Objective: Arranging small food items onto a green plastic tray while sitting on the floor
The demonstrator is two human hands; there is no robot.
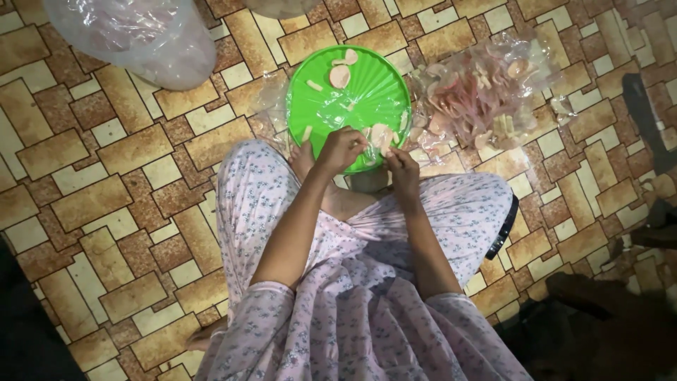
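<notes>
A person sits cross-legged on a tiled floor (106, 176). Both hands meet over the near rim of a green tray (367, 88): the left hand (340, 149) and right hand (400, 164) pinch a clear wrapper (375, 141) holding a pale slice. A few slices (342, 70) lie on the tray. A full pile of wrapped slices (479, 99) waits beside it, so most seem left.

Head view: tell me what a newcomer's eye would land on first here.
The bright green round plate stands out at top centre against the brown patterned tile floor, with a few pale slices on it. Both hands meet at its near rim, the left hand and right hand pinching a small clear plastic piece. To its right lies a clear bag of pinkish crackers.
</notes>
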